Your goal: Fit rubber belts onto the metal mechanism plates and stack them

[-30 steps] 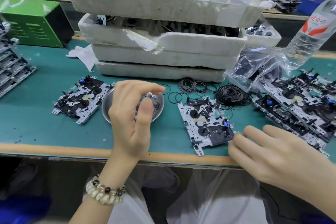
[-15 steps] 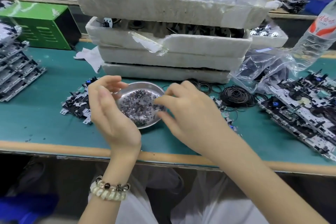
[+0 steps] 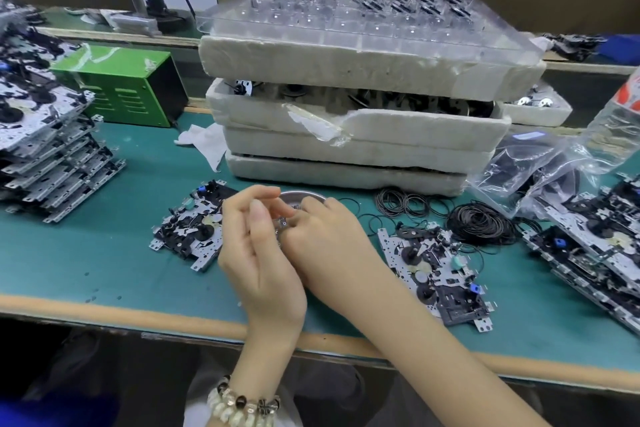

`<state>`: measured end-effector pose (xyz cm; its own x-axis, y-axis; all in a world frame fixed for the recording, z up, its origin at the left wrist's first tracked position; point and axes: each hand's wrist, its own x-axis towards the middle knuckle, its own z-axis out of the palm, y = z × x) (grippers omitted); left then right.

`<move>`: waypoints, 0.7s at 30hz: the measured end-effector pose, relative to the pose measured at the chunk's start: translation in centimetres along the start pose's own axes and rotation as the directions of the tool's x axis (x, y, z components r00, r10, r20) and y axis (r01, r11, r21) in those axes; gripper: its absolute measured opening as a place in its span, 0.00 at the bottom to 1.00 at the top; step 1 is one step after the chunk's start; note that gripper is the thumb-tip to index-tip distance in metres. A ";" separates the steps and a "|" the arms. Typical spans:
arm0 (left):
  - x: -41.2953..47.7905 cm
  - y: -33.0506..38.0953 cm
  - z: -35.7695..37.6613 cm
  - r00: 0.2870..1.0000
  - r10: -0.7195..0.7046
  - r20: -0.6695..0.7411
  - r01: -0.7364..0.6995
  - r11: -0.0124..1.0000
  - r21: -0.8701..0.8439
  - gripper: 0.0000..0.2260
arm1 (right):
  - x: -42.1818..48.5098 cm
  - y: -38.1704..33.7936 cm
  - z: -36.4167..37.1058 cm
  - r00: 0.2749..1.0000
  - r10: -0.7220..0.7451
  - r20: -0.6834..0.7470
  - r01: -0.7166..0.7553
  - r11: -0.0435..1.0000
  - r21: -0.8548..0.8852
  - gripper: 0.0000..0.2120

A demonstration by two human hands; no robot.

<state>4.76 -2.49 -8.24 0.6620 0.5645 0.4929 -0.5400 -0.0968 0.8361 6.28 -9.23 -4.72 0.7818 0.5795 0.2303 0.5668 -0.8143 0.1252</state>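
Left hand (image 3: 256,253) has closed in on the right hand (image 3: 325,239) above the metal dish (image 3: 306,195).
Right fingers (image 3: 304,215) pinch narrowly on a small part (image 3: 284,222), probably passing it across. Left fingers (image 3: 250,199) curl loosely; whether they hold anything I cannot tell. Right of them lies a mechanism plate (image 3: 433,270), with rubber belts (image 3: 481,225) beyond on the worktop (image 3: 104,253), within easy reach.

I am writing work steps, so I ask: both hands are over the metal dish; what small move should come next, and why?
Probably move the right hand from the dish to the mechanism plate on its right. The left hand meets it over the dish, while that plate lies untouched, loose belts beyond it.
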 end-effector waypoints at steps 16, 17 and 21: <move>0.0 -0.2 -0.1 1.000 0.002 -0.030 -0.003 1.000 -0.018 0.10 | 0.2 1.6 1.4 0.995 0.102 0.023 -0.104 0.977 0.187 0.13; 0.0 -0.2 -0.1 1.000 0.000 -0.030 -0.001 1.000 -0.020 0.10 | 0.2 1.7 1.5 0.994 0.109 0.020 -0.111 0.974 0.197 0.14; 0.0 -0.2 -0.1 1.000 -0.002 -0.027 0.001 1.000 -0.025 0.10 | 0.0 1.7 1.4 0.989 0.148 0.010 -0.145 0.953 0.266 0.14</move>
<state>4.76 -2.40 -8.43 0.6488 0.5866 0.4847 -0.5520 -0.0756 0.8304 7.67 -10.57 -5.88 0.8594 0.4532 0.2369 0.4960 -0.8514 -0.1704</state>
